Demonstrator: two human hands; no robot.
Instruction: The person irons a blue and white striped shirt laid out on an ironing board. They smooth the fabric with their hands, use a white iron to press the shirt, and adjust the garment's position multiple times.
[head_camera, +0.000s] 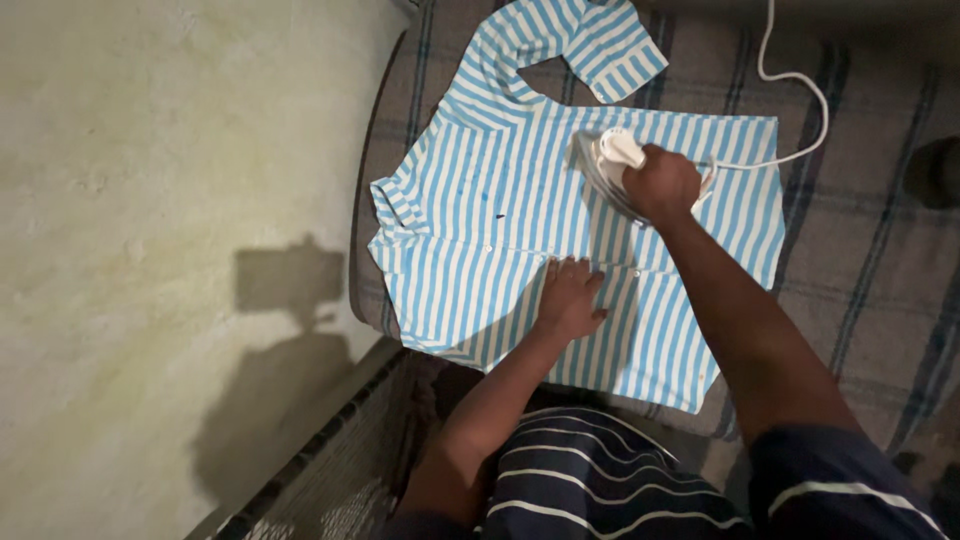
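A blue-and-white striped shirt (480, 200) lies spread flat on a grey plaid blanket (860, 270). My right hand (662, 185) grips the handle of a white electric iron (608, 160), which rests on the upper middle of the shirt. My left hand (568, 298) presses flat on the shirt's lower front, fingers spread, a little below and left of the iron. One short sleeve (610, 50) points toward the top of the view.
The iron's white cord (800, 85) loops away to the upper right over the blanket. A pale, stained floor (170, 230) fills the left side. A dark object (935, 172) sits at the right edge.
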